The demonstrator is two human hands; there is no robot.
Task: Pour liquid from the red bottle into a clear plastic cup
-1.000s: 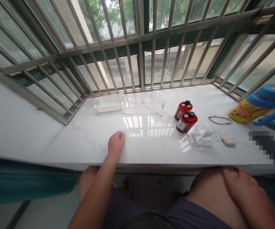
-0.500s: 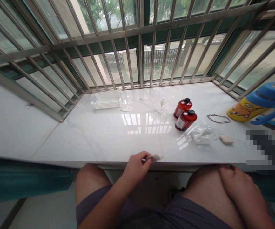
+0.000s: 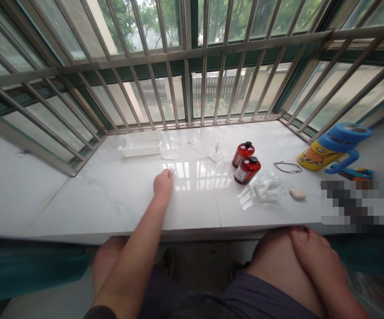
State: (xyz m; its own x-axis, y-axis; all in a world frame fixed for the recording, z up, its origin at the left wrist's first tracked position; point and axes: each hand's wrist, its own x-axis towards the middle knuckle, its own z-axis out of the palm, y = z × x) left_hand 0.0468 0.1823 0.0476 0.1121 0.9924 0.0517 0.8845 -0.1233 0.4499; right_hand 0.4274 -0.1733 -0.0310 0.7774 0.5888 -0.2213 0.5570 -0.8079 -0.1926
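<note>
My left hand (image 3: 163, 184) is low over the middle left of the white marble ledge (image 3: 192, 208), its fingers closed. A pale bit shows at its fingertips, apparently the small crumpled tissue; most of it is hidden. Just beyond lie white scraps (image 3: 170, 156) beside a white perforated basket (image 3: 141, 148). My right hand (image 3: 315, 246) lies on my right knee with nothing in it, fingers laid over the skin. Two red bottles with black caps, the nearer bottle (image 3: 247, 170) overlapping the farther bottle (image 3: 243, 153), stand upright right of centre.
A clear plastic package (image 3: 268, 189) and a beige rounded object (image 3: 297, 194) lie right of the bottles. Behind them are a thin cord loop (image 3: 287, 167) and a blue-yellow flask (image 3: 328, 148). Another white item (image 3: 216, 153) sits mid-ledge. Metal window bars (image 3: 192, 54) enclose the back.
My left hand has moved from the ledge's front edge forward and left, carrying the crumpled tissue. My right hand stays on the knee. The view has shifted slightly.
</note>
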